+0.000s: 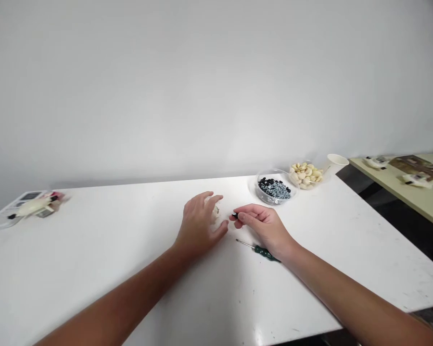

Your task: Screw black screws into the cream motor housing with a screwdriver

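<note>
On the white table (104,274), left to right: the left hand (198,227), fingers curved, lies over a pale lump (215,213) near twelve o'clock, its grip impossible to tell. The right hand (261,227) pinches a small black piece (235,216) between thumb and forefinger, just above a green-handled screwdriver (262,251). Toward one o'clock sit a clear tub of black and silver screws (274,191) and a clear tub of pale nut-like pieces (305,176), touching; a paper cup (337,160) stands beyond, near two o'clock.
</note>
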A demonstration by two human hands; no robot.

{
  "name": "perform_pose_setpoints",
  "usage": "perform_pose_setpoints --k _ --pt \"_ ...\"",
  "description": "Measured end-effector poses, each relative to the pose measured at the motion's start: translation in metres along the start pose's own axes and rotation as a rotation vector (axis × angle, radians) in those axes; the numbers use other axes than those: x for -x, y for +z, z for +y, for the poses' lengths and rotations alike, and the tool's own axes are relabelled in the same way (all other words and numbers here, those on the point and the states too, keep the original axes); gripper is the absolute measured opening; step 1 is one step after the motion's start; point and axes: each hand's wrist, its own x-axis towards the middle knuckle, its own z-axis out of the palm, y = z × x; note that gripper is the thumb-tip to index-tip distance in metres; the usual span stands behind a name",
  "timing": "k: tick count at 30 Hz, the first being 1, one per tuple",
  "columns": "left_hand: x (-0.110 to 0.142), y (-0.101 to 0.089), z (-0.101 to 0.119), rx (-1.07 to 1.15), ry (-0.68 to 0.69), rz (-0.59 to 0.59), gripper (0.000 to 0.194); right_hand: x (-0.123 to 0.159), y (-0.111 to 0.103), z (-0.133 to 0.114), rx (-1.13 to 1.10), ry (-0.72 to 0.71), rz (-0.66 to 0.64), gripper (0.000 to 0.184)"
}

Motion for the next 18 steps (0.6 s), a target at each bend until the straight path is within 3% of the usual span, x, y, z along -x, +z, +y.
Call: perform_pose_setpoints --k 3,8,13,18 --pt "0.001 -0.004 0.005 0.045 0.06 0.036 0.056 0.002 0.002 0.005 -0.01 0.024 0.015 0.03" --pt "0.001 -0.014 0.015 0.188 0.176 0.03 0.032 0.002 0.003 0.008 -0.052 0.07 -0.021 0.028" --pt "0.001 -0.014 0.012 0.27 0.168 0.038 0.015 0.001 -0.001 0.011 -0.087 0.086 -0.039 0.026" --pt "0.002 -0.012 0.01 0.249 0.193 0.095 0.016 0.002 -0.001 0.007 -0.067 0.107 -0.056 0.026"
